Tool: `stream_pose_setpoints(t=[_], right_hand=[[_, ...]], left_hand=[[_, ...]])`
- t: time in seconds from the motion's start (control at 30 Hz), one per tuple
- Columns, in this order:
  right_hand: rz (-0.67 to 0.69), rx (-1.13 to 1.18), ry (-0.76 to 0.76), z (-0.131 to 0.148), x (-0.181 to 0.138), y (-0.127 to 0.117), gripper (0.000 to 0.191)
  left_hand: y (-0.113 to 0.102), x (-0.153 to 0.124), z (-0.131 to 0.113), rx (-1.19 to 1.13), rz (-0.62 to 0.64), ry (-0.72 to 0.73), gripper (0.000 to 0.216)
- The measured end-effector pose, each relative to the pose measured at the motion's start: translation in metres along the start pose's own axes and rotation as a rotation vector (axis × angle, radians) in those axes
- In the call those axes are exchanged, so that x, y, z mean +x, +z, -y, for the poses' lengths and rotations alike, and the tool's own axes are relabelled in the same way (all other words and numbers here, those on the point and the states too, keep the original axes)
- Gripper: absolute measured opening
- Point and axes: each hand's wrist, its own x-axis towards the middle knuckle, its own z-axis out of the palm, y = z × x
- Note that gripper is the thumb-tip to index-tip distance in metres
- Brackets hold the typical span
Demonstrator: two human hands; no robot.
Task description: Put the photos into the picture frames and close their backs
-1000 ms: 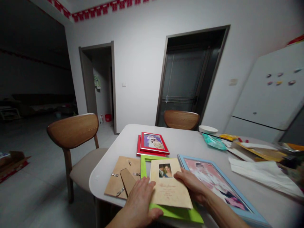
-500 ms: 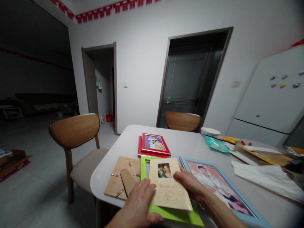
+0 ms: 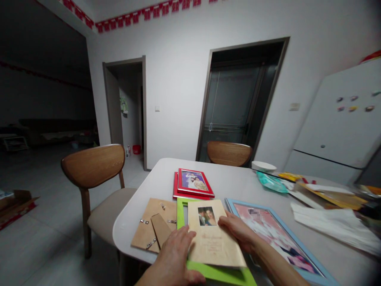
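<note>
A pale-walled room, dim toward the left, surrounds a white table [image 3: 232, 180] with rounded corners. On the table's near part, a beige sheet [image 3: 216, 250] bearing a small photo [image 3: 207, 216] and faint print lies over a green frame [image 3: 180, 214], covering most of its opening; the frame's left and lower bars show. The right hand [image 3: 239, 232] pinches the sheet's right edge, its other fingers partly hidden. The left hand [image 3: 175, 254] has its fingertips at the sheet's left edge and its thumb spread away, low by the frame's bottom bar; whether it grips anything, I cannot tell.

Just left of the frame lies a wooden backing board [image 3: 145, 228] with metal clips and a stand leg. Beyond the frame, two red frames [image 3: 195, 182] are stacked, the upper one holding a photo. To the right, partly behind the right forearm, lies a large blue frame [image 3: 274, 232]. Farther right are a white bowl [image 3: 264, 167], a teal packet [image 3: 271, 182] and crumpled white material [image 3: 330, 224]. Wooden chairs [image 3: 93, 165] stand at the left and far sides.
</note>
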Motion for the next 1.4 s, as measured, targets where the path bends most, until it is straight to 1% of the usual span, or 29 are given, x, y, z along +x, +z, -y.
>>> stream_pose_setpoints(t=[0.07,0.17,0.3,0.4,0.47,0.63,0.7,0.77,0.83,0.9,0.93,1.03,1.1,1.2,1.27,1.33,1.4], right_hand=[[0.009,-0.001,0.009,-0.003,0.002,0.001,0.051],[0.011,0.002,-0.003,-0.006,0.004,0.002,0.047],[0.002,0.017,0.011,-0.005,0.002,0.001,0.042],[0.003,0.012,0.052,-0.004,0.002,0.002,0.045],[0.012,-0.003,0.049,-0.004,0.002,0.004,0.047],[0.001,-0.11,-0.006,-0.009,0.009,0.008,0.046],[-0.025,-0.171,-0.07,-0.013,0.015,0.007,0.047],[-0.099,-0.3,-0.175,-0.017,0.021,0.005,0.045],[-0.226,-0.543,-0.265,-0.02,0.027,0.001,0.041],[-0.338,-0.772,-0.307,-0.022,0.031,-0.002,0.038],[-0.37,-0.86,-0.318,-0.022,0.032,-0.003,0.037],[-0.382,-1.045,-0.328,-0.02,0.032,-0.005,0.034],[-0.391,-1.189,-0.305,-0.021,0.029,-0.004,0.033],[-0.46,-1.377,-0.287,-0.025,0.025,-0.002,0.037],[-0.535,-1.482,-0.332,-0.03,0.023,-0.001,0.04],[-0.597,-1.537,-0.39,-0.034,0.023,-0.002,0.044],[-0.608,-1.538,-0.425,-0.036,0.023,-0.003,0.045]], left_hand=[[-0.001,0.0,-0.002,0.009,0.022,-0.014,0.085],[-0.004,-0.001,-0.005,0.013,0.051,-0.018,0.083],[-0.008,-0.001,-0.008,0.002,0.057,-0.006,0.081],[-0.009,-0.002,-0.007,-0.014,0.032,0.031,0.08],[-0.008,-0.002,-0.006,-0.031,0.006,0.065,0.078],[-0.006,-0.004,-0.004,-0.063,-0.05,0.153,0.068],[-0.006,-0.003,-0.003,-0.048,-0.058,0.169,0.067],[-0.005,-0.003,-0.002,-0.019,-0.052,0.181,0.066],[-0.004,-0.002,-0.002,0.024,-0.039,0.185,0.066],[-0.003,-0.002,-0.002,0.07,-0.03,0.182,0.063],[-0.003,-0.001,-0.002,0.089,-0.03,0.18,0.061],[-0.004,-0.001,-0.002,0.124,-0.033,0.183,0.056],[-0.004,-0.001,-0.003,0.131,-0.034,0.183,0.055],[-0.003,0.0,-0.004,0.14,-0.027,0.179,0.054],[0.0,0.0,-0.005,0.15,-0.015,0.177,0.053],[0.0,-0.001,-0.007,0.147,0.001,0.173,0.054],[-0.006,-0.006,-0.006,0.121,0.014,0.16,0.061]])
